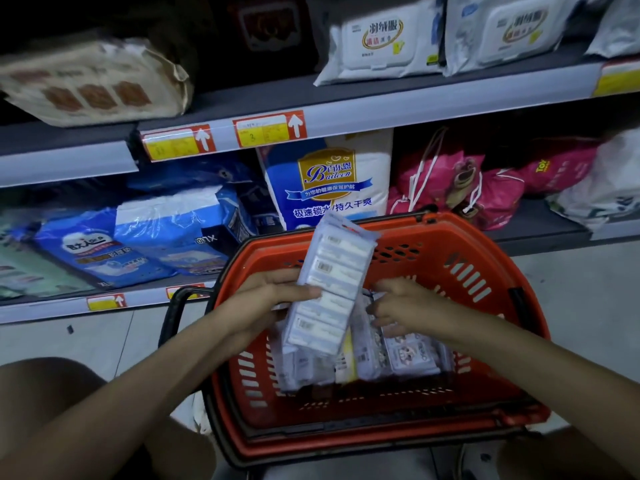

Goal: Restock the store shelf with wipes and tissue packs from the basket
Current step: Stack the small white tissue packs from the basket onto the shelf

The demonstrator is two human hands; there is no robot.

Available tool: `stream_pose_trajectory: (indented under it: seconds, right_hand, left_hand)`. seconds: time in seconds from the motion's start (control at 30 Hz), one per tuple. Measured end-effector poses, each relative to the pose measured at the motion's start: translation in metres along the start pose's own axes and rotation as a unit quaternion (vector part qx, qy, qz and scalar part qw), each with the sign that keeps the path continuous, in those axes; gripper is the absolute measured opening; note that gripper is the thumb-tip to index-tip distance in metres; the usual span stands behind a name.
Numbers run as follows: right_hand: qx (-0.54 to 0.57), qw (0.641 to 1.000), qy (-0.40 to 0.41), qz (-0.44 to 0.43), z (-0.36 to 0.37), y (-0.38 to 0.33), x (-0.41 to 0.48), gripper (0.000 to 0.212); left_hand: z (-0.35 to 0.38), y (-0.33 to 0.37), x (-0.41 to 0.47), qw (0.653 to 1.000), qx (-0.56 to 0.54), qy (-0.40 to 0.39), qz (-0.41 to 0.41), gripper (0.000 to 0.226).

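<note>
Over the basket's nine o'clock rim, gripped in the left hand (277, 296): a long sleeve of pocket tissue packs (329, 289), thumb across the front face, fingers wrapped behind. Tilted with its far end toward twelve o'clock, probably to clear the basket wall and point it at the shelving.

At three o'clock of the sleeve, reaching down into the load, the right hand (398, 308), fingers curled against the small packs (408, 351) below. Cannot tell whether pinching one or merely touching; likely sorting out the next piece.

Around both, the red basket (485, 261), several packs lying in it, so restocking judged far from done.

Beyond, at twelve o'clock, a Baileen pack (329, 181) standing on the lower shelf (547, 233). At one o'clock, white wet-wipe packs (377, 39) on the upper shelf (346, 109). At ten o'clock, blue packs (156, 237) lying flat.
</note>
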State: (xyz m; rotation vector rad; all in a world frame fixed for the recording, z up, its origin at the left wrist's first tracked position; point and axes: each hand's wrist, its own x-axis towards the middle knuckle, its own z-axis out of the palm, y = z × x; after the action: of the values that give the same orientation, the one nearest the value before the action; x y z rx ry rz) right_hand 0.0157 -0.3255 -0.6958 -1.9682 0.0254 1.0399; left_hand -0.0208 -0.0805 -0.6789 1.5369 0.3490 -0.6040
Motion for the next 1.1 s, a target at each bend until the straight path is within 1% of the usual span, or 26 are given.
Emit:
stream_pose_trajectory:
  seconds: [0.03, 0.07, 0.13, 0.17, 0.27, 0.3, 0.33, 0.4, 0.47, 0.5, 0.57, 0.67, 0.73, 0.8, 0.87, 0.93, 1.03, 1.1]
  right_hand:
    - [0.066, 0.998, -0.022, -0.011, 0.005, -0.002, 0.0, 0.053]
    - [0.122, 0.992, -0.027, -0.034, 0.009, -0.003, -0.001, 0.059]
    - [0.204, 0.976, -0.014, -0.078, 0.013, -0.009, -0.007, 0.066]
    - [0.221, 0.97, -0.006, -0.105, 0.014, -0.011, -0.009, 0.067]
    - [0.217, 0.957, 0.009, -0.19, 0.017, -0.017, -0.017, 0.064]
    - [0.216, 0.953, 0.004, -0.215, 0.02, -0.019, -0.02, 0.062]
    - [0.213, 0.948, 0.0, -0.234, 0.023, -0.021, -0.024, 0.062]
    - [0.204, 0.943, 0.006, -0.261, 0.03, -0.023, -0.03, 0.069]
    - [0.185, 0.943, 0.025, -0.275, 0.034, -0.022, -0.035, 0.075]
    - [0.16, 0.945, 0.033, -0.284, 0.035, -0.021, -0.036, 0.076]
    - [0.113, 0.946, 0.035, -0.301, 0.037, -0.019, -0.037, 0.076]
    - [0.083, 0.939, 0.071, -0.326, 0.031, -0.023, -0.04, 0.067]
    - [0.106, 0.936, 0.11, -0.318, 0.022, -0.027, -0.039, 0.062]
    - [0.142, 0.932, 0.149, -0.298, 0.012, -0.03, -0.035, 0.054]
    - [0.163, 0.932, 0.165, -0.277, 0.004, -0.032, -0.031, 0.048]
    - [0.173, 0.939, 0.167, -0.247, -0.001, -0.033, -0.027, 0.043]
    - [0.184, 0.953, 0.153, -0.185, -0.001, -0.036, -0.027, 0.032]
    - [0.192, 0.965, 0.123, -0.133, 0.003, -0.035, -0.029, 0.036]
  left_hand:
    - [0.001, 0.0, 0.0, 1.0, -0.027, 0.005, 0.013, 0.047]
    - [0.005, 0.001, 0.0, 0.998, -0.056, 0.014, 0.022, 0.053]
    - [0.011, 0.003, 0.003, 0.991, -0.121, 0.045, 0.029, 0.06]
    - [0.013, 0.003, 0.004, 0.987, -0.148, 0.052, 0.031, 0.059]
    - [0.018, 0.008, 0.006, 0.979, -0.192, 0.044, 0.056, 0.04]
    - [0.022, 0.01, 0.004, 0.977, -0.202, 0.039, 0.058, 0.038]
    - [0.025, 0.012, 0.003, 0.976, -0.205, 0.034, 0.056, 0.042]
    - [0.028, 0.014, 0.0, 0.98, -0.188, 0.019, 0.055, 0.053]
    - [0.026, 0.015, -0.001, 0.98, -0.188, -0.002, 0.065, 0.058]
    - [0.025, 0.016, -0.002, 0.975, -0.214, -0.022, 0.064, 0.06]
    - [0.021, 0.017, -0.003, 0.952, -0.296, -0.06, 0.046, 0.062]
    - [0.016, 0.017, -0.003, 0.921, -0.379, -0.092, 0.015, 0.057]
    - [0.014, 0.017, -0.004, 0.91, -0.402, -0.099, -0.003, 0.056]
    - [0.012, 0.017, -0.006, 0.91, -0.405, -0.087, -0.016, 0.053]
    - [0.012, 0.016, -0.008, 0.913, -0.398, -0.083, -0.022, 0.052]
    - [0.014, 0.015, -0.01, 0.919, -0.385, -0.081, -0.021, 0.054]
    - [0.019, 0.015, -0.012, 0.931, -0.359, -0.064, 0.007, 0.054]
    - [0.022, 0.015, -0.012, 0.939, -0.337, -0.058, 0.025, 0.057]
